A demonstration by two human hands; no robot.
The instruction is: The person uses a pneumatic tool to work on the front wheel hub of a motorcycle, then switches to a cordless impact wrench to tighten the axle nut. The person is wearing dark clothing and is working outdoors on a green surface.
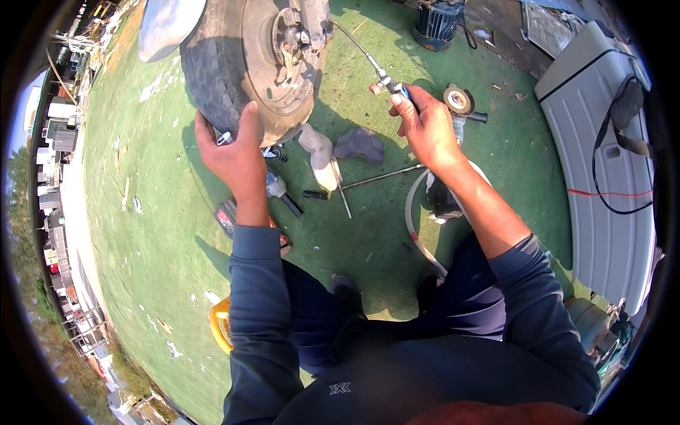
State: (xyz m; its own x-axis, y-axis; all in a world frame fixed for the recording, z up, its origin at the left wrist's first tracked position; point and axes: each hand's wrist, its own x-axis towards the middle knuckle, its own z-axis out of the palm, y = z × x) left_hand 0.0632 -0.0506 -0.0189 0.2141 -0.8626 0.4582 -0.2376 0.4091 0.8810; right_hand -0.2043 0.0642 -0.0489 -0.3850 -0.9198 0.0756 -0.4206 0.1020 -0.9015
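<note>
My left hand (227, 159) is at the lower left of a worn black tire (216, 67) with a dusty hub (290, 42), holding a small white object (224, 138) that is partly hidden. My right hand (425, 134) grips a blue-handled metal air tool (388, 83) with a fitting and a thin rod or hose reaching up toward the wheel. On the green ground below the wheel are a cordless impact wrench (276, 188), a cross-shaped metal bar (375, 177), gloves or rags (316, 152) and a small black cylinder (315, 195).
An angle grinder (460, 103) lies right of my right hand, with a pale hose loop (411, 219) below it. A blue motor-like machine (434, 25) stands at the back. A large grey panel or case (605, 177) is at right. A yellow object (218, 322) is by my left side.
</note>
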